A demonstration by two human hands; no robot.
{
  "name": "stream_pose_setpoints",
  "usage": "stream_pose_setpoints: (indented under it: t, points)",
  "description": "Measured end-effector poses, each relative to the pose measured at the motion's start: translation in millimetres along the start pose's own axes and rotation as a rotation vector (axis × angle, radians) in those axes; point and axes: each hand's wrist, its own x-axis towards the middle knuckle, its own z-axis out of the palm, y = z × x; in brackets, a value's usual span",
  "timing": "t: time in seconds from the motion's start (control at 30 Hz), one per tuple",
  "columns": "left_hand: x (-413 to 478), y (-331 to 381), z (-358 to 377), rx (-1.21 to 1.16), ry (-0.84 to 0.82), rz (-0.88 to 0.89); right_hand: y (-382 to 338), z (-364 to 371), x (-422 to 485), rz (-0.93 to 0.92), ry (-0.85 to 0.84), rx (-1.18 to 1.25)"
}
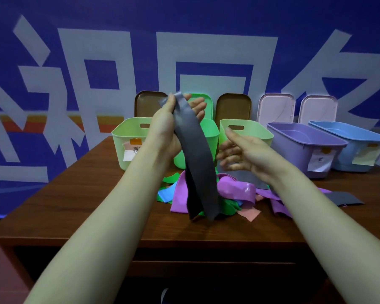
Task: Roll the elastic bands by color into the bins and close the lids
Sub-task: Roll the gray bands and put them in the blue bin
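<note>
My left hand [171, 123] holds up a long dark grey elastic band [198, 167], gripping its top end; the band hangs down over the pile. My right hand [239, 150] hovers to the right of the band, fingers spread and relaxed, holding nothing. Under them lies a pile of loose bands [228, 194] in purple, green, blue, pink and grey. Behind the pile stand several open bins: a pale green bin [127, 137], a bright green bin [211, 130], another pale green bin [246, 130], a purple bin [303, 145] and a blue bin [351, 145].
Lids lean upright against the blue wall behind the bins: two brown lids [233, 108], a green one and two pale pink lids [276, 108]. Everything stands on a brown wooden table [97, 207], whose front edge is near me. A separate grey band [342, 198] lies at the right.
</note>
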Motion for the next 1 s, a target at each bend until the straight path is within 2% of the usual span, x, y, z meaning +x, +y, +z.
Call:
stream_pose_setpoints:
  t: [0.17, 0.33, 0.47, 0.53, 0.67, 0.77, 0.87, 1.0]
  points:
    - [4.2, -14.8, -6.2, -0.046, -0.155, -0.128, 42.3, -27.3, 37.6, 0.140, 0.152, -0.183]
    - [22.7, -26.7, -18.5, -0.002, -0.252, -0.193, 72.5, -30.9, 68.2, 0.121, 0.277, -0.413]
    - [30.8, -32.2, -20.7, 0.015, -0.264, -0.203, 78.1, -34.3, 82.4, 0.058, 0.349, -0.940]
    - [36.7, -35.9, -22.8, -0.002, -0.245, -0.201, 76.9, -33.0, 85.5, 0.073, 0.324, -1.030]
    - [41.5, -40.4, -25.5, -0.003, -0.247, -0.190, 83.8, -26.8, 97.4, 0.062, 0.189, -0.940]
    - [41.6, -40.2, -26.8, -0.055, -0.248, -0.218, 82.8, -22.4, 103.3, 0.080, 0.132, -0.962]
    - [41.6, -38.0, -29.2, -0.104, -0.214, -0.257, 74.8, -23.8, 104.3, 0.010, 0.183, -0.909]
    - [43.2, -36.5, -32.0, -0.091, -0.150, -0.277, 51.4, -25.4, 96.2, -0.186, 0.359, -0.672]
